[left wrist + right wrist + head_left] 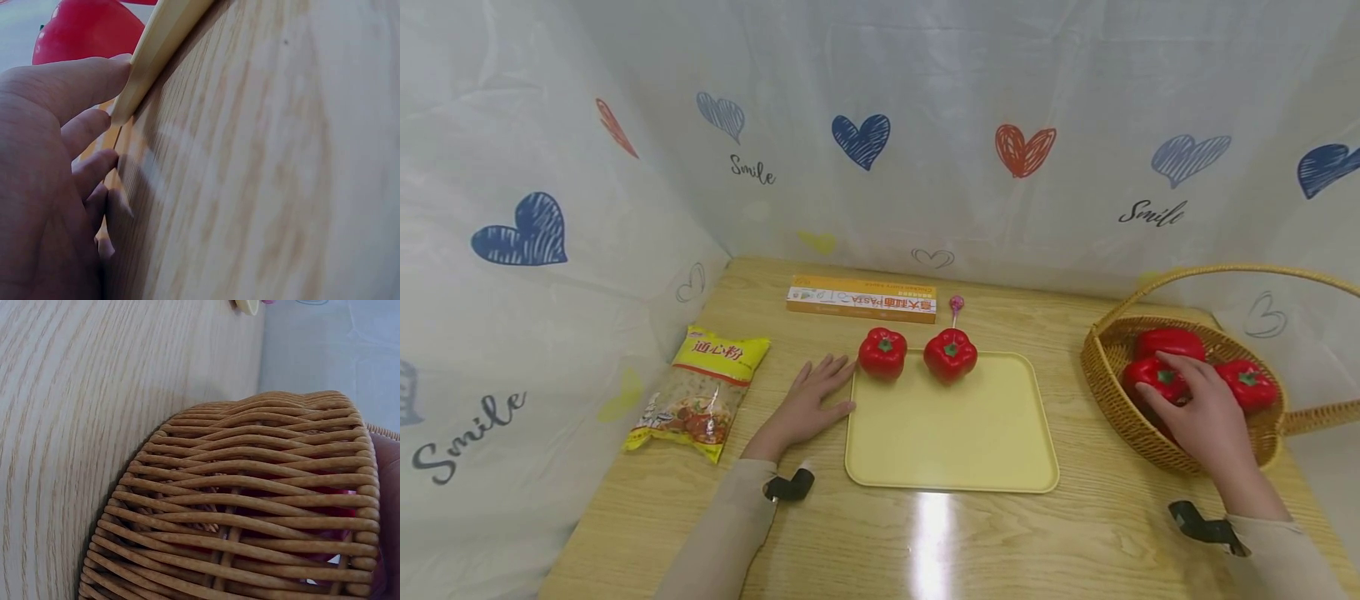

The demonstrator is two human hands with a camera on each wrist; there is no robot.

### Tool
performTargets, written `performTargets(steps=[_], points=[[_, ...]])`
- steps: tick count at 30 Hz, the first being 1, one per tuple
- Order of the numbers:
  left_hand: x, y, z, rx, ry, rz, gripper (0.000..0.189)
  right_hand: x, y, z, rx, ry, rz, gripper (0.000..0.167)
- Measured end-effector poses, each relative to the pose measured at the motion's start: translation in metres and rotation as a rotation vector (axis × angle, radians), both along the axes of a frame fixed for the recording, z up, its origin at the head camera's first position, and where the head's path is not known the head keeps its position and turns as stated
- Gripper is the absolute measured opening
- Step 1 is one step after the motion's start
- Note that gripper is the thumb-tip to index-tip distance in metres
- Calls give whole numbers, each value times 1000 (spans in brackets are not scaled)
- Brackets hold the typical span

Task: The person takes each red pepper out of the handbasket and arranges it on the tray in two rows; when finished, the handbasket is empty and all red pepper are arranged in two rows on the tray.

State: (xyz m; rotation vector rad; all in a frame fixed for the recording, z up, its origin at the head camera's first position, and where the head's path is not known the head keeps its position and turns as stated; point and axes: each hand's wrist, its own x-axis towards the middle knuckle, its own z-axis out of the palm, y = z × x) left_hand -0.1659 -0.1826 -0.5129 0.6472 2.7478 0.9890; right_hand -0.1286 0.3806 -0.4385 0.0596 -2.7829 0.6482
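Note:
My left hand lies on the table with spread fingers, its thumb at the left rim of a yellow tray. In the left wrist view the thumb meets the tray's edge. Two red bell peppers stand along the tray's far side, a left pepper and a right pepper. My right hand reaches into a wicker basket, thumb and fingers around a red bell pepper. Another pepper lies behind it and one to its right. Basket weave hides most of that grip in the right wrist view.
A yellow bag of pasta lies left of my left hand. Behind the tray are a long pasta box and a lollipop. The basket's tall handle arches over its far side. A printed curtain borders the table.

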Motion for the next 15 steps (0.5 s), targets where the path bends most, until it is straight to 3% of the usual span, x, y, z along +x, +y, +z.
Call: performTargets(steps=[15], points=[[1,0,1,10,-4,3,69,7,-9,17,-19,4,-8,59]])
